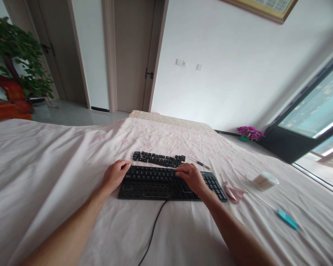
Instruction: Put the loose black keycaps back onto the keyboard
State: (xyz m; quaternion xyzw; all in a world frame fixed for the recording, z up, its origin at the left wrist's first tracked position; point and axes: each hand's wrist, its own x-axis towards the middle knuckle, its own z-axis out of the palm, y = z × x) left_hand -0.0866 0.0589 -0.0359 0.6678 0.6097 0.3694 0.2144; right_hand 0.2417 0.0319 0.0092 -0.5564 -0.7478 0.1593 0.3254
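Observation:
A black keyboard (144,188) lies on the bedsheet with its cable (153,229) running toward me. Keycaps are off its lower rows, while the upper rows and the number pad have theirs. My left hand (117,174) is closed at the far left corner of the keyboard, thumb and fingers together on its edge. Over the upper rows, right of the middle, my right hand (191,178) is closed with its fingertips pinched at the keys; what they hold is hidden. Just beyond the keyboard lie several loose black keycaps (158,160).
Right of the keycaps lies a thin tool with a dark handle (200,163). Farther right are a crumpled pink cloth (233,193), a clear tub of white sticks (265,181) and a teal object (287,219). Beyond the bed stand pink flowers (249,133) and a door (133,55).

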